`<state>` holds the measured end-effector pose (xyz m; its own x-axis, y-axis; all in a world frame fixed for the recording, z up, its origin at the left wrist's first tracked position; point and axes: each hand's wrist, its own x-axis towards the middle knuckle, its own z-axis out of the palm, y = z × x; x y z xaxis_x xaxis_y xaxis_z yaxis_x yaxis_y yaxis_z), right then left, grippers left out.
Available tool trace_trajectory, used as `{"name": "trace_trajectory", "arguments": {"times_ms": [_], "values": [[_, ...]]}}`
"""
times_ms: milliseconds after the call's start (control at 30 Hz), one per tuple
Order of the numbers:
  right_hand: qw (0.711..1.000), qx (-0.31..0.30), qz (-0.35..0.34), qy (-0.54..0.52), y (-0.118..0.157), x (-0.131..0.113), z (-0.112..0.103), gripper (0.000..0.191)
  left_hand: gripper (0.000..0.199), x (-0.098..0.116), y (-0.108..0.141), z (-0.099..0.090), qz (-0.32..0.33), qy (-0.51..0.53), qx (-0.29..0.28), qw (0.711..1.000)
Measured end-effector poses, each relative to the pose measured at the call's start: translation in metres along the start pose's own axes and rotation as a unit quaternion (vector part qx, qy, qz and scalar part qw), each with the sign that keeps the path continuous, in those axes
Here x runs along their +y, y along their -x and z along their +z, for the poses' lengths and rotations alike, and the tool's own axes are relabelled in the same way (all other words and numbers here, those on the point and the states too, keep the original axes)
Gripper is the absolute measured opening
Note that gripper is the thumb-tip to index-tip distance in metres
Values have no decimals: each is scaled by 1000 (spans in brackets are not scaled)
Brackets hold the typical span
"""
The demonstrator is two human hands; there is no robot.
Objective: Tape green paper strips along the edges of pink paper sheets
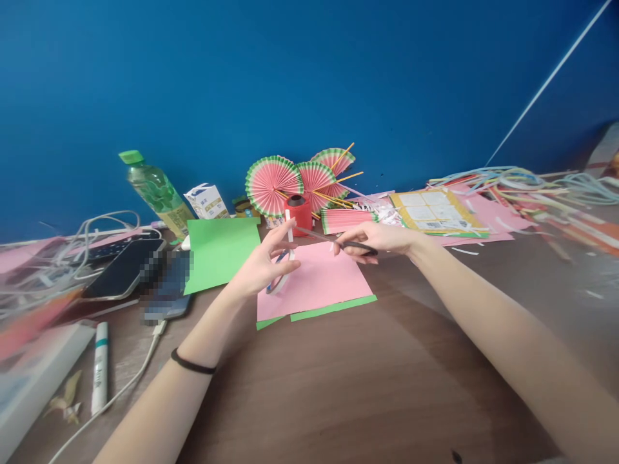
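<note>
My right hand [370, 238] is closed round the dark handles of a pair of scissors [358, 247], whose blades point left toward my left hand [268, 258]. Between the raised fingertips of my left hand is a short white strip [289, 225], and a roll of tape [280, 274] hangs at its fingers and palm. Beneath both hands lies a pink sheet [319, 277] with green strips [333, 309] along its near edge. A red round holder [298, 214] stands just behind the blades.
Pleated pink and green paper fans [273, 183] lean at the blue wall. At left are a green sheet [222, 251], a bottle [157, 190], phones [124, 267], cables and a marker [100, 367]. A yellow packet [438, 211] and paper strips lie right.
</note>
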<state>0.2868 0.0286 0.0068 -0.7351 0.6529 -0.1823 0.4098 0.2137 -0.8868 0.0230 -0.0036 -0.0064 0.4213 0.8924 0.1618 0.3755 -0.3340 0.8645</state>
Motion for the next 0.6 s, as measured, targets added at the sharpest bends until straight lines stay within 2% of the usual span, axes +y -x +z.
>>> {"name": "trace_trajectory", "arguments": {"times_ms": [100,200,333,433,533,600], "values": [[996,21,56,63,4,2,-8,46,75,0,0,-1,6,-41,6,999],[979,44,123,155,2,8,-13,42,76,-5,-1,-2,27,-100,0,995],[944,86,168,272,-2,11,-10,29,75,-18,-1,-4,31,-177,-43,983],[904,120,220,347,-1,5,-5,22,73,-20,0,-4,13,-197,-69,978],[879,143,240,386,1,-5,0,12,49,-9,0,-4,1,-187,-41,982],[886,182,200,377,1,-11,5,7,27,0,0,-3,-13,-147,-16,989]]}}
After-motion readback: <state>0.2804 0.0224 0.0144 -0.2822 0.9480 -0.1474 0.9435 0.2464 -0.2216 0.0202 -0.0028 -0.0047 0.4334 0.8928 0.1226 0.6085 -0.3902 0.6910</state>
